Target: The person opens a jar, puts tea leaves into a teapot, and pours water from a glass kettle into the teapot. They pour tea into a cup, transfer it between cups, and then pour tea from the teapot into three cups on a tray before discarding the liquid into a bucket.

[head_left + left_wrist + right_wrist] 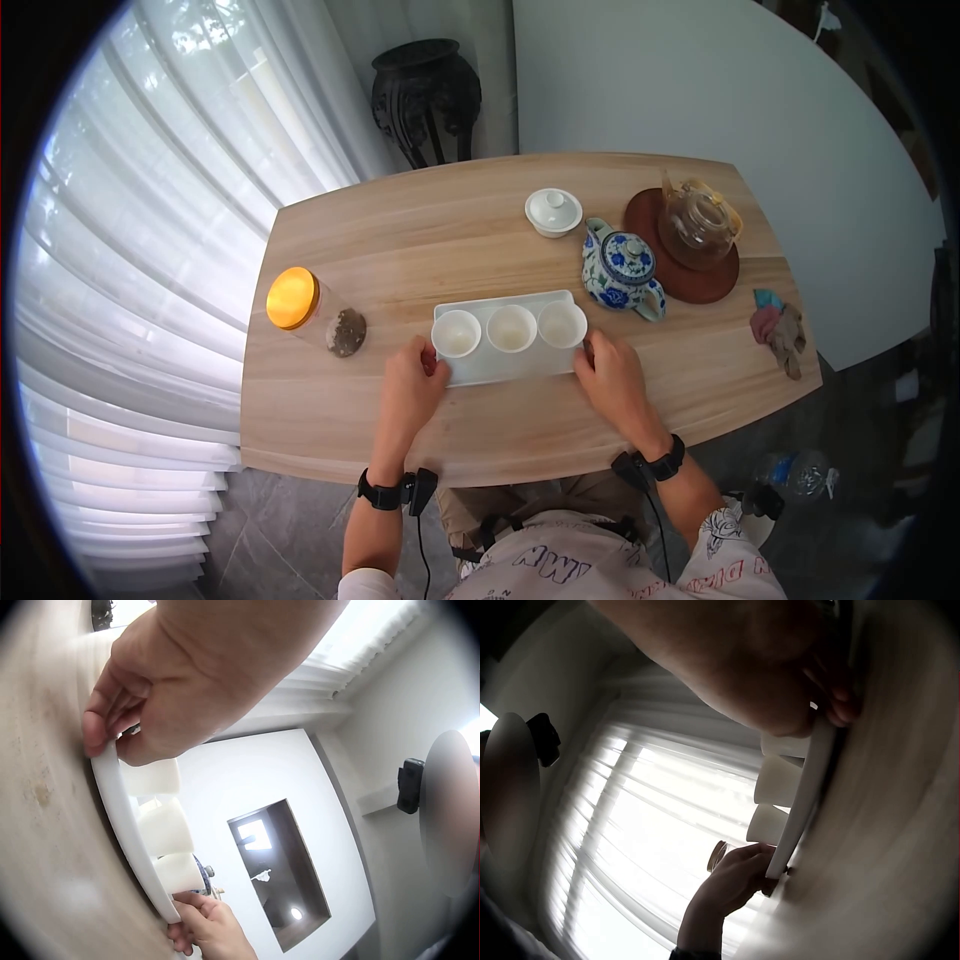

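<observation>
A white rectangular tray spans the space between both hands at the front middle of the table. Three white teacups stand in a row along its far side: a left cup, a middle cup and a right cup. My left hand pinches the tray's left end, thumb above and fingers under the edge in the left wrist view. At the right end, my right hand grips the tray the same way. Seen side-on, the tray is close over the wooden surface.
A glass jar with a yellow lid lies at the left. Behind the tray are a white lidded bowl and a blue-and-white teapot. A glass teapot sits on a round brown board. Crumpled cloth lies near the right edge.
</observation>
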The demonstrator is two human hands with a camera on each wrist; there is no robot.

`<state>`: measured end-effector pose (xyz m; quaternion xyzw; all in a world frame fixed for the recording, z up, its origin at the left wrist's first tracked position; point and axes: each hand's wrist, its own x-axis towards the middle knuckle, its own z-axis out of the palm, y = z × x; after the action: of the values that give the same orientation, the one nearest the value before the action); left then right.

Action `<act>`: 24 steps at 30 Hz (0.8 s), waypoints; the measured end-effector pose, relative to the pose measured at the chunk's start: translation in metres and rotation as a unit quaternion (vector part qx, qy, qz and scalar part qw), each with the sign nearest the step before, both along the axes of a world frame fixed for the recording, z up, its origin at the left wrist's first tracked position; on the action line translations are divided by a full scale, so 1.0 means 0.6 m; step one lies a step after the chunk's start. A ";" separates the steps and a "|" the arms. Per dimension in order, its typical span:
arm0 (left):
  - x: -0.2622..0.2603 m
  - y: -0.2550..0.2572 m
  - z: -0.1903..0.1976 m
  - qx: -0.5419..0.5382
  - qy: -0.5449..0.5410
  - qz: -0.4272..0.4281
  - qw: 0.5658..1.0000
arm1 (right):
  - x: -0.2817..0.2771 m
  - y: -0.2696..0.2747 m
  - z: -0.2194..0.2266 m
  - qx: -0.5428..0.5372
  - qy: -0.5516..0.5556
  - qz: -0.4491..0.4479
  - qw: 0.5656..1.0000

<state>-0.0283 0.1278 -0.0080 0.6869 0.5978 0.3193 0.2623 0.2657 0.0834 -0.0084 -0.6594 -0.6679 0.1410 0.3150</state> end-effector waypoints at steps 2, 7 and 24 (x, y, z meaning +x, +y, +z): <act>0.001 -0.005 -0.003 -0.002 -0.002 0.005 1.000 | 0.001 -0.005 -0.001 0.002 0.005 0.001 1.000; 0.006 -0.011 0.003 -0.021 0.016 0.011 1.000 | 0.001 -0.011 -0.002 -0.008 0.001 -0.011 1.000; 0.010 0.005 -0.011 0.003 -0.003 0.019 1.000 | 0.002 0.005 0.012 -0.015 0.015 0.003 1.000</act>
<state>-0.0223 0.1306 -0.0147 0.6750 0.6090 0.3281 0.2564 0.2667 0.0866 -0.0010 -0.6596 -0.6630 0.1620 0.3148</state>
